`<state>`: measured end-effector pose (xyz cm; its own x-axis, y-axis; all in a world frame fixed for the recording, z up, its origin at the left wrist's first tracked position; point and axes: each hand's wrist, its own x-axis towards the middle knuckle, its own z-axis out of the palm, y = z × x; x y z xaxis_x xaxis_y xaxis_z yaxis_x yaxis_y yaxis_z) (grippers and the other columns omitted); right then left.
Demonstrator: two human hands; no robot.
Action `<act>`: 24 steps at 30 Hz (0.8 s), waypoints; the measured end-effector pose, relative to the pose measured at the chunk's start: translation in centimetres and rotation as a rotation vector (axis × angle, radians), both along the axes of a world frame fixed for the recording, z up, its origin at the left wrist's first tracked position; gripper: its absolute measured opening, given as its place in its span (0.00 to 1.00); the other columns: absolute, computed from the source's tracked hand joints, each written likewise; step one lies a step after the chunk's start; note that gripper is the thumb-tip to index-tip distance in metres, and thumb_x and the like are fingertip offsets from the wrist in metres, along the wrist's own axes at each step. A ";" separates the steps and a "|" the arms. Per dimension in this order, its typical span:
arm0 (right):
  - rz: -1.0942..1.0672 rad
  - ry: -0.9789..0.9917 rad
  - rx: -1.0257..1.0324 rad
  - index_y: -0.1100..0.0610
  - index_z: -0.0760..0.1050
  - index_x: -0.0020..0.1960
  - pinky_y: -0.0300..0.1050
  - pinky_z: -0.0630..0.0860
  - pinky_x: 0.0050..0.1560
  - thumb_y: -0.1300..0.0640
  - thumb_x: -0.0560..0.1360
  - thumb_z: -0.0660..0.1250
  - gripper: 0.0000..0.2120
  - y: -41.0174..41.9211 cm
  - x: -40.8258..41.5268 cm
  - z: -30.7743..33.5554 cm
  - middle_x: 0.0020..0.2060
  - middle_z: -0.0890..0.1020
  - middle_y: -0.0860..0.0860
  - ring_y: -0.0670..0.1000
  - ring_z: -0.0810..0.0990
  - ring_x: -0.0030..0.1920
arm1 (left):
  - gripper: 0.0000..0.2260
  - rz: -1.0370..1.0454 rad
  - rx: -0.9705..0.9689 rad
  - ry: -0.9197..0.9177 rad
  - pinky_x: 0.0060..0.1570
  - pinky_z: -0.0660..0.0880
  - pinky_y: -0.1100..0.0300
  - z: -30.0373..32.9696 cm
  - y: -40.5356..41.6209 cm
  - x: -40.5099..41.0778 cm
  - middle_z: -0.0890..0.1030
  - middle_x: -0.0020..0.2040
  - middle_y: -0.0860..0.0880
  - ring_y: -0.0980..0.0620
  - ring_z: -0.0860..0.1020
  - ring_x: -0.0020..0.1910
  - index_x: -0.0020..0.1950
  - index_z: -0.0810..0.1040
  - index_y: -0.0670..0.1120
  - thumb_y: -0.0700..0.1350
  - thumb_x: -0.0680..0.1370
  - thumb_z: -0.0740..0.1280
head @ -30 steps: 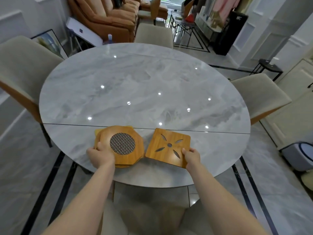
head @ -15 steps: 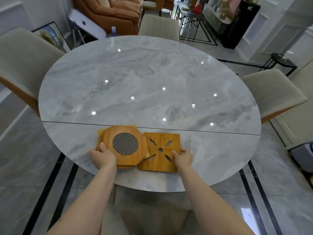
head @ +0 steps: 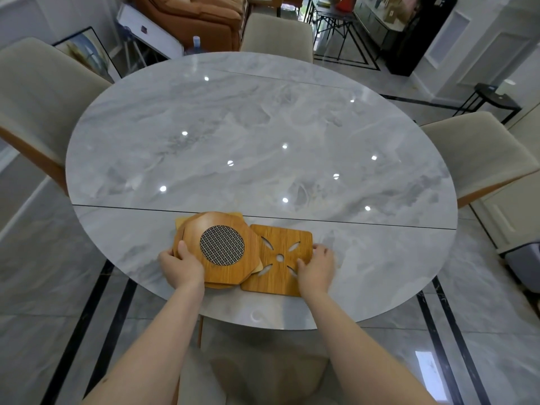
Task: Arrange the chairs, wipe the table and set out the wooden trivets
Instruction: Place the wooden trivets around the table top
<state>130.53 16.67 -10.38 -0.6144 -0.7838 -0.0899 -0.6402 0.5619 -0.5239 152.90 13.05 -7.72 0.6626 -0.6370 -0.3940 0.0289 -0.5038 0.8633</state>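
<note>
the left hand [head: 181,266] grips the near-left edge of a stack of wooden trivets [head: 217,249] on the marble table [head: 263,135], thumb on top of the uppermost piece and the other fingers curled under the edge. that top piece is an octagonal trivet with a round metal mesh insert [head: 222,244] at its centre; corners of paler trivets show beneath it at the far side and the near right. the right hand [head: 315,268] holds the square trivet with petal cutouts [head: 279,258], thumb pressed on its top face beside a cutout and the fingers wrapped round its right edge. this square trivet lies just right of the stack, and its left edge is tucked under the stack's right side, so the two touch. both lie on the near part of the table, just on the near side of the dark seam [head: 350,222] that crosses the top. the two hands are apart, one at each outer side of the trivets.

round the table stand beige upholstered chairs: one at the left [head: 38,112], one at the far side [head: 277,36], one at the right [head: 479,153], and a near one [head: 263,375] pushed under the table edge between the forearms. beyond the far chair is an orange sofa [head: 201,21].
</note>
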 end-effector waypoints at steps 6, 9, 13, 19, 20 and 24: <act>0.548 0.154 0.275 0.54 0.37 0.78 0.48 0.35 0.74 0.31 0.75 0.35 0.39 1.6 1.6 -2.6 0.77 0.39 0.53 0.54 0.36 0.77 | 0.15 -0.007 -0.007 -0.010 0.54 0.72 0.50 -0.3 -0.1 0.0 0.76 0.58 0.39 0.41 0.75 0.56 0.60 0.70 0.37 0.48 0.82 0.57; 0.561 0.194 0.295 0.54 0.34 0.77 0.48 0.33 0.72 0.27 0.56 0.15 0.55 1.4 1.1 -3.3 0.77 0.37 0.53 0.54 0.35 0.76 | 0.15 -0.009 -0.011 -0.016 0.52 0.71 0.53 -0.3 -0.2 0.0 0.75 0.58 0.39 0.41 0.75 0.55 0.60 0.70 0.37 0.48 0.82 0.57; 0.588 0.196 0.308 0.54 0.33 0.77 0.48 0.33 0.72 0.26 0.55 0.14 0.57 1.0 0.5 -3.3 0.76 0.36 0.53 0.54 0.34 0.76 | 0.15 -0.011 -0.011 -0.003 0.49 0.69 0.54 -0.2 -0.2 -0.2 0.75 0.58 0.39 0.41 0.75 0.55 0.61 0.70 0.38 0.48 0.82 0.57; 0.624 0.197 0.323 0.53 0.32 0.76 0.47 0.32 0.71 0.25 0.55 0.16 0.56 0.9 0.0 -3.1 0.76 0.36 0.53 0.54 0.34 0.76 | 0.15 -0.022 -0.008 -0.012 0.53 0.72 0.50 -0.2 -0.2 -0.3 0.76 0.58 0.38 0.40 0.75 0.56 0.60 0.70 0.36 0.48 0.82 0.57; 0.626 0.206 0.322 0.53 0.32 0.76 0.47 0.32 0.71 0.25 0.55 0.16 0.56 0.9 -0.1 -3.2 0.76 0.36 0.53 0.54 0.34 0.76 | 0.15 -0.022 -0.006 -0.011 0.54 0.72 0.50 -0.2 -0.2 -0.4 0.76 0.58 0.38 0.40 0.75 0.56 0.60 0.70 0.36 0.48 0.82 0.57; 0.623 0.199 0.332 0.53 0.33 0.77 0.47 0.33 0.72 0.26 0.59 0.21 0.52 0.8 0.1 -3.0 0.76 0.36 0.53 0.54 0.34 0.76 | 0.15 -0.030 -0.005 0.005 0.57 0.73 0.48 -0.1 0.0 -0.5 0.76 0.58 0.39 0.40 0.75 0.57 0.59 0.70 0.38 0.48 0.82 0.57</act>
<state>130.62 17.52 -13.33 -0.0930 -0.9442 -0.3160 -0.9581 0.1712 -0.2296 152.36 13.02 -7.87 0.6409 -0.6586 -0.3943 0.0184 -0.5004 0.8656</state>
